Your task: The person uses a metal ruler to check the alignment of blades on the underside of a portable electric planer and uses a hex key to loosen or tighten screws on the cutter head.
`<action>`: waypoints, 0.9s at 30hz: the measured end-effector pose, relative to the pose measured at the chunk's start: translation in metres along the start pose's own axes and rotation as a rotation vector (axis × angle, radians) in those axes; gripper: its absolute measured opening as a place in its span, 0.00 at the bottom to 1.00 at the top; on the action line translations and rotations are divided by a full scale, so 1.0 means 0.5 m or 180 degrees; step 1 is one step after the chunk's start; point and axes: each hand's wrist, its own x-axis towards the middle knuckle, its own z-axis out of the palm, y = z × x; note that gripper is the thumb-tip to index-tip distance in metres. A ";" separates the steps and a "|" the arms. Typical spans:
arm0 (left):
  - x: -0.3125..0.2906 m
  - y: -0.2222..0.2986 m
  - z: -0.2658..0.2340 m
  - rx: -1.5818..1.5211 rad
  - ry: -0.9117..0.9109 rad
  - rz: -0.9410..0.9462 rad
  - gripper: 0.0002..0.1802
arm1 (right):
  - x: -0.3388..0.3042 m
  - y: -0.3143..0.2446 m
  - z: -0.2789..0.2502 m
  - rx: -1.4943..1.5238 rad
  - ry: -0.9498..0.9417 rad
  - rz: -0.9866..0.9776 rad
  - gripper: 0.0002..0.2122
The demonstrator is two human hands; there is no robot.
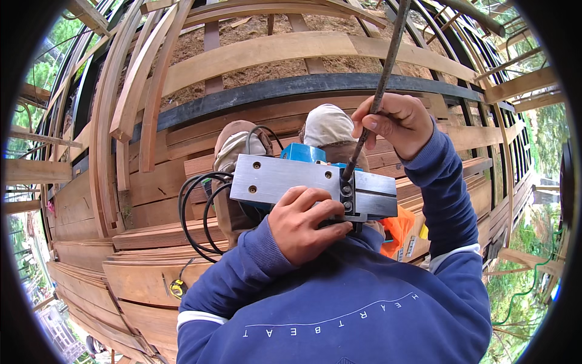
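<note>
Left hand (300, 225) low, fingers (322, 210) bent, right hand (401, 125) raised, thumb and fingers pinched

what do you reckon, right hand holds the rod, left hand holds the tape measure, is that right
Not quite: the head view shows the left hand on the planer; the tape measure lies apart from it. The right hand does hold the rod.

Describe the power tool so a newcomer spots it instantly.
Find the blue sweatshirt filling the lower middle. Just above it, under the left hand, lies the teal-bodied power tool. Its broad, flat silver face sets it apart from the brown boards around.
</note>
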 end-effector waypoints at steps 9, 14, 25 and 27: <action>0.000 0.000 0.001 0.0008 0.0011 -0.0017 0.16 | -0.009 -0.008 0.012 -0.0189 0.0293 0.0076 0.08; 0.003 0.001 -0.001 -0.0019 0.0008 -0.0053 0.16 | -0.030 -0.052 0.017 -0.0209 0.0794 -0.0114 0.08; 0.007 -0.005 -0.001 -0.0020 0.0045 -0.0059 0.16 | -0.078 -0.077 0.072 -0.0135 0.0991 0.0297 0.06; 0.008 -0.005 -0.002 -0.0011 0.0039 -0.0057 0.16 | -0.080 -0.072 0.070 -0.0219 0.0889 0.0262 0.05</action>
